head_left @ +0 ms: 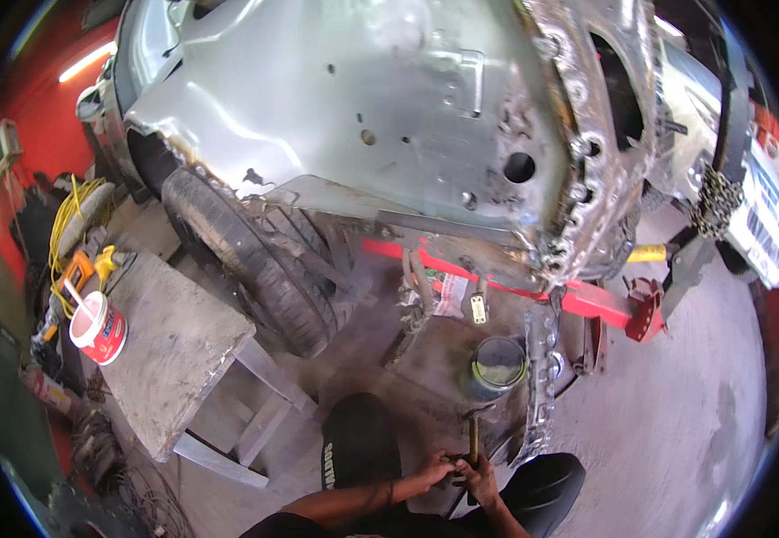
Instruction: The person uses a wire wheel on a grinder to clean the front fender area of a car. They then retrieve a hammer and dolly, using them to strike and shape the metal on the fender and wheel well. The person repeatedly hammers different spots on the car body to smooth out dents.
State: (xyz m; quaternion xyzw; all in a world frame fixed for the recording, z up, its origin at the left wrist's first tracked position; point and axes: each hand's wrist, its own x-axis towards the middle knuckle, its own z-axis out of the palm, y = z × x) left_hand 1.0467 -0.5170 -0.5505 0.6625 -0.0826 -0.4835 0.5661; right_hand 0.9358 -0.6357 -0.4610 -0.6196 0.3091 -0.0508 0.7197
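Observation:
Low in front of my body, between my knees, my right hand [483, 482] is wrapped around a hammer [474, 438]. The hammer's handle points up and away from me, with its dark head at the far end. Close beside it, my left hand [439, 469] is closed, its fingertips almost meeting the right hand. Something small and dark shows between the hands, but I cannot make out what it is. A ragged, perforated metal strip [539, 390] stands just right of the hammer. A bucket [498, 366] sits on the floor beyond the hammer head.
Ahead rises a bare silver car body panel [389, 108] with a rough, rusty edge. Beneath it runs a red metal beam [600, 305]. A tire [246, 260] leans at the left. A worn wooden table [169, 341] carries a red-and-white tub [100, 330]. A chain [717, 202] hangs right.

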